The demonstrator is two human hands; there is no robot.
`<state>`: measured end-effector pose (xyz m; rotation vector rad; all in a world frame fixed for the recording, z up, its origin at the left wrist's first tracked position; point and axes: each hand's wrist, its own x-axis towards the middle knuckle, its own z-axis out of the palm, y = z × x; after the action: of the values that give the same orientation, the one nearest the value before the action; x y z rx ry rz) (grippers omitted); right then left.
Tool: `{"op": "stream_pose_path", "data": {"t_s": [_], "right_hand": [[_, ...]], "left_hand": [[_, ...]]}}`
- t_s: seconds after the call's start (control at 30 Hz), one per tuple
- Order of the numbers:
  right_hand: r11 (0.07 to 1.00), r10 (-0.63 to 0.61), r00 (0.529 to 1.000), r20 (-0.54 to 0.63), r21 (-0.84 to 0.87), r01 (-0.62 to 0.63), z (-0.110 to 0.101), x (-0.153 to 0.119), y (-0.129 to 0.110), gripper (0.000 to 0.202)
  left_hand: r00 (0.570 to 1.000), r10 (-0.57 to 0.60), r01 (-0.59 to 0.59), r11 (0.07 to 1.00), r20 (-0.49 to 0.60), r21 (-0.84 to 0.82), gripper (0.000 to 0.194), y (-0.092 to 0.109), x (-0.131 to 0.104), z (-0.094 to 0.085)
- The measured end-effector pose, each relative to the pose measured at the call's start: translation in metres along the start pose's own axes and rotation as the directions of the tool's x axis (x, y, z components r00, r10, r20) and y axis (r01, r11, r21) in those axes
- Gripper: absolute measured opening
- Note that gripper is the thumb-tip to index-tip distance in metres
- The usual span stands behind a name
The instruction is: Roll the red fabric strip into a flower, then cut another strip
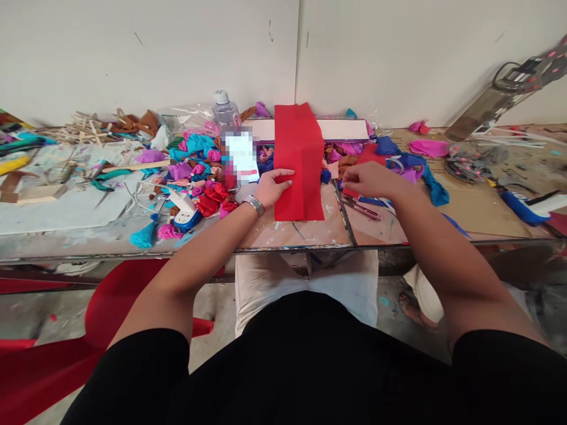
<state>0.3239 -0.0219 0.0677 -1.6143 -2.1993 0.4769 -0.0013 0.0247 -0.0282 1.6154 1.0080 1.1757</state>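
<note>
A long strip of red cloth [299,171] lies across the middle of the cluttered table, its far end draped over a pale flat box [343,128]. My left hand [273,188], with a metal watch at the wrist, rests on the strip's left edge, its fingers apart. To the right of the cloth, my right hand [361,179] hovers over small fabric pieces with its fingers curled together; whatever they may hold is too small to make out. Just below that hand lies a pair of pinkish scissors [363,209]. A lit phone [243,156] stands left of the cloth.
Bunched colored fabric bits [208,198] cover the table left of the phone. Behind them is a plastic bottle [225,109]. Green pliers [104,182] and wood scraps lie farther left. A tall dark bottle [478,109] leans at the right. Another person's foot [414,310] shows below.
</note>
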Motion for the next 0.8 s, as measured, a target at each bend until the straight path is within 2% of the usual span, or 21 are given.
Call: {"op": "stream_pose_path", "data": {"t_s": [0.03,0.07,0.17,0.23,0.33,0.5,0.63,0.8], "right_hand": [[0.976,0.021,0.993,0.115,-0.219,0.005,0.003,-0.010,0.002,0.012],[0.928,0.072,0.985,0.157,-0.372,-0.009,0.005,-0.020,0.005,0.011],[0.854,0.153,0.965,0.213,-0.521,-0.020,0.012,-0.042,0.011,0.017],[0.855,0.171,0.964,0.203,-0.517,-0.043,0.015,-0.052,0.013,0.021],[0.872,0.113,0.971,0.213,-0.489,0.006,0.017,-0.063,0.012,0.017],[0.876,0.120,0.981,0.154,-0.482,-0.032,0.025,-0.071,0.011,0.014],[0.863,0.192,0.981,0.029,-0.481,-0.155,0.033,-0.076,0.012,0.015],[0.847,0.247,0.955,-0.162,-0.443,-0.294,0.039,-0.085,0.015,0.029]], "left_hand": [[1.000,-0.002,0.002,1.000,-0.010,0.016,0.038,-0.001,0.000,0.000],[1.000,0.002,-0.001,1.000,-0.010,0.031,0.037,-0.003,0.001,0.000],[1.000,0.020,-0.020,0.999,-0.002,0.031,0.042,-0.006,0.002,0.001],[1.000,0.027,-0.027,1.000,0.000,0.005,0.048,-0.006,0.002,0.001],[1.000,0.018,-0.017,0.999,0.018,-0.039,0.061,-0.001,0.001,0.002],[0.998,0.018,-0.014,0.998,0.065,-0.062,0.073,0.009,-0.003,0.004],[0.997,0.006,-0.001,0.998,0.077,-0.063,0.065,0.010,-0.004,0.005],[0.996,0.059,-0.060,0.998,0.061,0.004,0.050,0.012,-0.005,0.004]]}}
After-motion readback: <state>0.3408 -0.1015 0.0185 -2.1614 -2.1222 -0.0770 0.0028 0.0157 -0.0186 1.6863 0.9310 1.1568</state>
